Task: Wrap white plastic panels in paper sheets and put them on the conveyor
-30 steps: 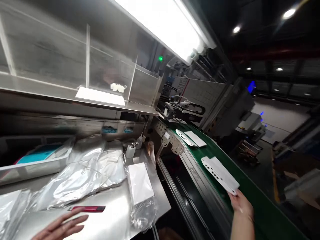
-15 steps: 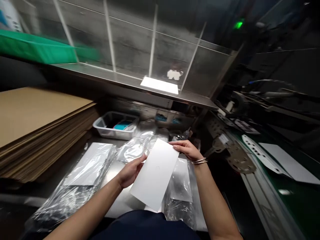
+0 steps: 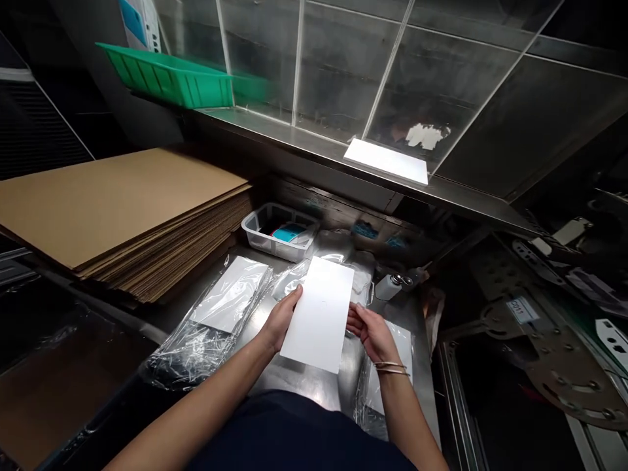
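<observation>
A plain white rectangular panel [image 3: 318, 314] is held tilted in front of me, over the metal worktop. My left hand [image 3: 282, 320] grips its left edge, thumb on the face and fingers behind. At the right edge, my right hand [image 3: 367, 330] has its curled fingers against the panel; their tips are partly hidden. White panels in clear plastic bags [image 3: 230, 294] lie stacked to the left of my left hand. Below my right wrist is another bagged white stack [image 3: 402, 340].
A tall pile of brown cardboard sheets [image 3: 122, 190] stands left. Behind the panel are a translucent bin [image 3: 275, 245] and a white bottle [image 3: 387, 286]. The shelf above carries a green tray [image 3: 171, 78] and a white slab [image 3: 387, 162]. Metal machinery [image 3: 540, 353] flanks the right side.
My view has swung to the right-to-left side, showing more cardboard. The panel has turned more upright, and my right hand has slid from its top corner down to its right edge.
</observation>
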{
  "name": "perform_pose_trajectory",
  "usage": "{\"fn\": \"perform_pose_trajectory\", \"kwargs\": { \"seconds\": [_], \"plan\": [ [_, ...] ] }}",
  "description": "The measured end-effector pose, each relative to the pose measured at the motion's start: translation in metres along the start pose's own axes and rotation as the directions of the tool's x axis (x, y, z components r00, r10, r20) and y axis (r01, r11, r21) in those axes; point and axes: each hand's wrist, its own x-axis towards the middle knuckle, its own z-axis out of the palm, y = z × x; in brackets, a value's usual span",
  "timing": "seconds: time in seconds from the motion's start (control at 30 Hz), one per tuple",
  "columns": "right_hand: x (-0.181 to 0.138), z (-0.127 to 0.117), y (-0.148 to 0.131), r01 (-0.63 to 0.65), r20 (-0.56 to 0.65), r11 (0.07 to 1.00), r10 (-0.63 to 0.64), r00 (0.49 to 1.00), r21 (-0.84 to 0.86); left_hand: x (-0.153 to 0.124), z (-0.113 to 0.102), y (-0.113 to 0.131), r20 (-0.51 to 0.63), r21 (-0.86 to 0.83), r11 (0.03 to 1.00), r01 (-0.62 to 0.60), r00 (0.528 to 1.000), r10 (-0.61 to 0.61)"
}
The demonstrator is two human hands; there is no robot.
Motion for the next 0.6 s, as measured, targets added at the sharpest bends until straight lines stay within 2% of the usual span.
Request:
{"fn": "perform_pose_trajectory", "kwargs": {
  "seconds": [0.13,0.27,0.47,0.6],
  "plan": [
    [-0.024,0.006,0.019,-0.041,0.018,0.999,0.041,0.999,0.0,0.012,0.002,-0.001,-0.006,-0.022,0.999,0.032,0.999,-0.032],
    [-0.039,0.01,0.027,-0.056,0.02,0.998,0.056,0.998,-0.003,0.019,0.002,-0.001,-0.023,-0.031,0.998,0.062,0.998,-0.063],
    [-0.046,0.014,0.034,-0.067,-0.019,0.998,0.067,0.998,-0.003,0.02,-0.004,0.0,-0.087,-0.031,0.995,0.094,0.991,-0.097],
    [-0.047,0.016,0.038,-0.087,-0.036,0.996,0.087,0.996,-0.002,0.018,-0.005,0.002,-0.083,-0.017,0.994,0.106,0.991,-0.107]
  ]
}}
